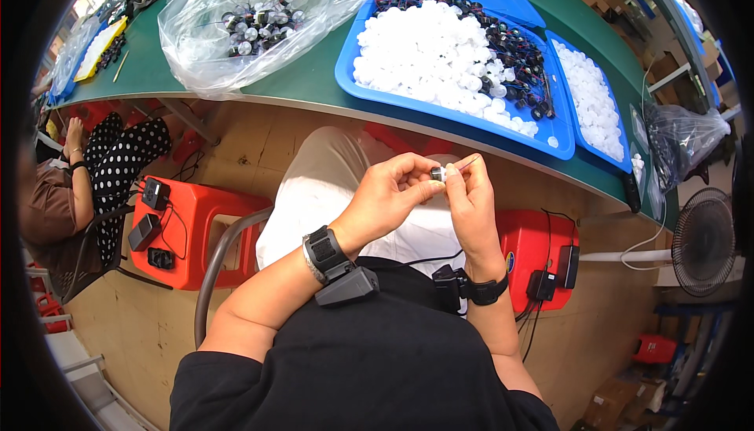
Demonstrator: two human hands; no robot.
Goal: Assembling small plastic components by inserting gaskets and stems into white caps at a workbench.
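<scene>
Above my lap, a small cylindrical part [437, 173], black and silver with a white end, sits between my two hands. The thumb and fingers of my left hand [393, 193] pinch its dark end. At the white end, the fingertips of my right hand [471, 202] are closed on it, and a thin wire sticks out past them. Just beyond my hands, a blue tray [343, 78] on the table holds a heap of white translucent caps [428, 42] and many dark wired parts [514, 58].
A clear plastic bag [188, 58] with similar parts lies on the green table [306, 100]. Another blue tray [620, 160] of white caps stands right. Red stools [196, 227] bearing black devices flank me. At right is a fan [703, 242]; at left, a seated person [59, 203].
</scene>
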